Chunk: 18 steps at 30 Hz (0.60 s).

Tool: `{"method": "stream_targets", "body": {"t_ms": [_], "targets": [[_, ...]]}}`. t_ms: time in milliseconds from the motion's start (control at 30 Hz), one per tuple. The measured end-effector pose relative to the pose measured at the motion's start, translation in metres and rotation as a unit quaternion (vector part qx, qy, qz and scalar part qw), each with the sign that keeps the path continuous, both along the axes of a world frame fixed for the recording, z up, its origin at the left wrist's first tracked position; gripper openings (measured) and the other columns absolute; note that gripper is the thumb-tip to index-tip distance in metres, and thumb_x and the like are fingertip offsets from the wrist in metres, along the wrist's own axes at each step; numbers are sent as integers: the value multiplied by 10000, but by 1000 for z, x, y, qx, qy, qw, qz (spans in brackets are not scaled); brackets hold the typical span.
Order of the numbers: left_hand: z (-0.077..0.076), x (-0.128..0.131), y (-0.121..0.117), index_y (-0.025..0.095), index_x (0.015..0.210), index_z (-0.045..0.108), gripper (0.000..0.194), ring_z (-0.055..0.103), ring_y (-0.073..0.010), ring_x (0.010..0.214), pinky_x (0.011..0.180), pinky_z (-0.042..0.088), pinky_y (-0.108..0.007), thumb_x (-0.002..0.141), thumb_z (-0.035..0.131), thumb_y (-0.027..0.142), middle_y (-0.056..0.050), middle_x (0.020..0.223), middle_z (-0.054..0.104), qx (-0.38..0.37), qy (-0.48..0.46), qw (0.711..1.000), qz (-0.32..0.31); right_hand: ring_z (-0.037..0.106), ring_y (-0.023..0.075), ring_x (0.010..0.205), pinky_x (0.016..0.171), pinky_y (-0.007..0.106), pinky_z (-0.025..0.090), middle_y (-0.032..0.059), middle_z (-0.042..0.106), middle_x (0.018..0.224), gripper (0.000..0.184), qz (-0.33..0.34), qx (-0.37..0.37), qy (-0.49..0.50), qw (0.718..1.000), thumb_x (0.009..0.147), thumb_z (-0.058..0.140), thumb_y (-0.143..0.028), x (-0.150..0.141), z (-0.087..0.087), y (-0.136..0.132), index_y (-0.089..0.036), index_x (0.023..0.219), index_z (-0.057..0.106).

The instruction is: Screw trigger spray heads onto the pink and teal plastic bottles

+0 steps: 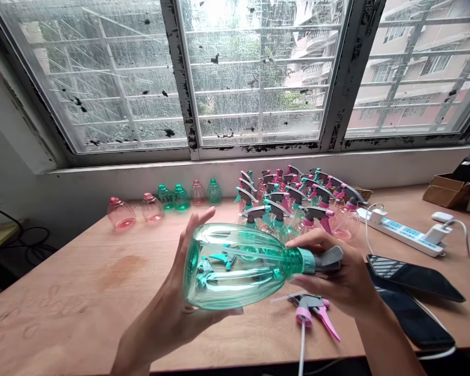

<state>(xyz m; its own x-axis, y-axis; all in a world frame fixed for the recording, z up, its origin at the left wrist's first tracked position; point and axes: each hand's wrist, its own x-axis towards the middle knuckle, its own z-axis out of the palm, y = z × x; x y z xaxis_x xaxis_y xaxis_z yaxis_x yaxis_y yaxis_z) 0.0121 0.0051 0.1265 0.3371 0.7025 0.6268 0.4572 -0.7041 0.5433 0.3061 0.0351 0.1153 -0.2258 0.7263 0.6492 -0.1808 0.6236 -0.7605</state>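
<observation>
A clear green spray bottle [238, 284] lies sideways in the air above the table, its neck to the right. My left hand [168, 313] cups its base, thumb below and fingers behind. Around its neck and teal collar [307, 260] closes my right hand [347, 274], with the grey top of the spray head [329, 259] showing between the fingers. Through the bottle I see teal spray-head parts, apparently on the table behind it. Below my right hand lies a loose pink and grey spray head [303, 314] with a tube pointing toward me.
Several spray bottles with heads [278, 209] stand grouped at the back. Headless pink bottles [121, 214] and green bottles [180, 198] stand at the back left. On the right are a power strip [403, 232], phones [419, 277], cables and a cardboard box [446, 190].
</observation>
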Motion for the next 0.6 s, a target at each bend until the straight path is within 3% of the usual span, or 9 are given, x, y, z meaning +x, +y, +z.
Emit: {"method": "stream_targets", "body": {"t_ms": [100, 300, 433, 500, 600], "targets": [[2, 0, 1, 416, 1752, 54, 1190, 188, -400, 1686, 1332, 363, -610, 898, 881, 363, -82, 1846, 162, 15, 0, 1000, 0, 792, 172, 619, 568, 213, 649, -5, 822, 858, 303, -2, 2, -15, 1000, 890, 925, -241, 3, 2, 3, -287, 1146, 770], [5, -1, 3, 497, 1733, 9, 992, 311, -348, 1669, 1274, 456, -595, 1046, 641, 163, -63, 1836, 231, 54, -5, 997, -46, 777, 147, 613, 557, 181, 623, -18, 819, 857, 340, 23, 31, -54, 998, 903, 909, -202, 9, 3, 8, -304, 1188, 755], [2, -3, 2, 425, 1747, -46, 1145, 431, -362, 1599, 1152, 595, -502, 977, 793, 309, -117, 1837, 224, 33, 9, 999, -28, 784, 149, 637, 575, 180, 625, -22, 817, 871, 341, 19, 20, -44, 999, 901, 908, -192, 7, 2, 5, -318, 1178, 755], [0, -4, 2, 393, 1751, -60, 1285, 375, -391, 1626, 1123, 620, -482, 886, 890, 414, -130, 1850, 154, 7, 6, 1000, -19, 771, 150, 614, 564, 188, 622, -21, 809, 848, 326, 12, 15, -48, 999, 891, 916, -194, 6, 2, 4, -306, 1155, 761], [1, -4, 3, 355, 1759, -40, 1293, 273, -393, 1671, 1175, 579, -485, 874, 901, 412, -137, 1851, 130, 11, 13, 1000, -16, 752, 154, 580, 534, 199, 611, -13, 800, 824, 299, 3, -3, -28, 1000, 893, 917, -223, 5, 2, 3, -287, 1143, 764]]}}
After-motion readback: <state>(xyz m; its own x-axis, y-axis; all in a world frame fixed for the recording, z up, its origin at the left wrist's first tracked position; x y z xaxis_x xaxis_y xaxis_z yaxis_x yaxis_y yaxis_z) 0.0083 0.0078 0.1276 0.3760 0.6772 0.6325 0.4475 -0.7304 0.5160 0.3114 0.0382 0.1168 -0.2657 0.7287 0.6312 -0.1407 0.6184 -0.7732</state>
